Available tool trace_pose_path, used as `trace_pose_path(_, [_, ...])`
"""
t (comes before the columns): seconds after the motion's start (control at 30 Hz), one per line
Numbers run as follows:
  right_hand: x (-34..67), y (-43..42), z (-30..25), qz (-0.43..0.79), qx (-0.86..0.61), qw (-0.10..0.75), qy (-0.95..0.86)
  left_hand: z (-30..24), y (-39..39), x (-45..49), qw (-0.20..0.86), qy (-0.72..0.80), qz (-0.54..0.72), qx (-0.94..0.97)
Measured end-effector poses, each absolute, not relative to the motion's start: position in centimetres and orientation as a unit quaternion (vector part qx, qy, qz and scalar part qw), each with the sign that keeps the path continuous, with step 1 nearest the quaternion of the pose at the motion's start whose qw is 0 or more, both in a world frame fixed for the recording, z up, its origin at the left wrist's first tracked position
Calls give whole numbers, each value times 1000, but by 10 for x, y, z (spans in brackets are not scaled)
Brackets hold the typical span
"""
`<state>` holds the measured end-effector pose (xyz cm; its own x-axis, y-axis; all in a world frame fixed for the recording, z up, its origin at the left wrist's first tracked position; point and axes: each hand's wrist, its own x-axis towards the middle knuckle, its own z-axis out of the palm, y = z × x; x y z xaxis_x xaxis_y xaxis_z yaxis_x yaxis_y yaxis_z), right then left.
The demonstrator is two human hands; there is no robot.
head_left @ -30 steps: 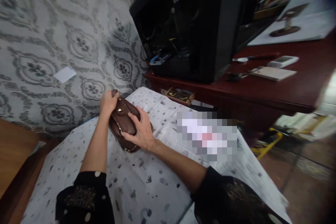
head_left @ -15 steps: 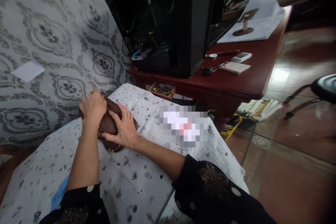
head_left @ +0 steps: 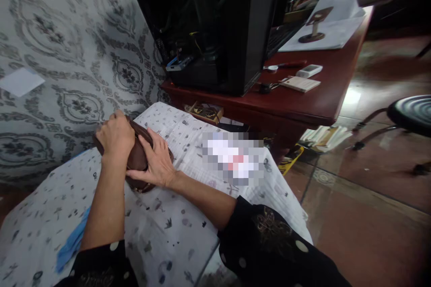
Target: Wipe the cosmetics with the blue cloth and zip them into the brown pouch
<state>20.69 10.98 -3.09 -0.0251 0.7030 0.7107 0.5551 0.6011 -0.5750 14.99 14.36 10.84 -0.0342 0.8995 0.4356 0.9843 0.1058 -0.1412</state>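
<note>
A brown leather handbag with gold-coloured chain or trim along its edge lies on the white printed cloth. Over its left end, my left hand is closed, the fingers curled down and their tips hidden. My right hand grips the right part of the bag, thumb along the near side and fingers across the top. Under my left forearm lies a blue cloth, partly covered.
A pixelated patch hides something right of the bag. Behind stands a dark red desk with a large black case, papers and small items. Patterned wall borders the left; a black stool is at right.
The view has shifted slightly, so the bag and both hands sit a little further left. Both hands remain on the bag, with almost the same grip.
</note>
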Motion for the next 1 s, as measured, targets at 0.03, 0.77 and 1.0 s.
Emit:
trace_pose_path(0.03, [207, 111, -32, 69, -438, 547, -711, 109, 144, 150, 217, -714, -88, -659])
trace_pose_path(0.77, [211, 110, -31, 80, -409, 571, -707, 108, 141, 150, 180, -711, -126, -668])
trace_pose_path(1.0, [211, 110, -32, 63, -420, 554, -716, 106, 145, 146, 167, -698, -157, -678])
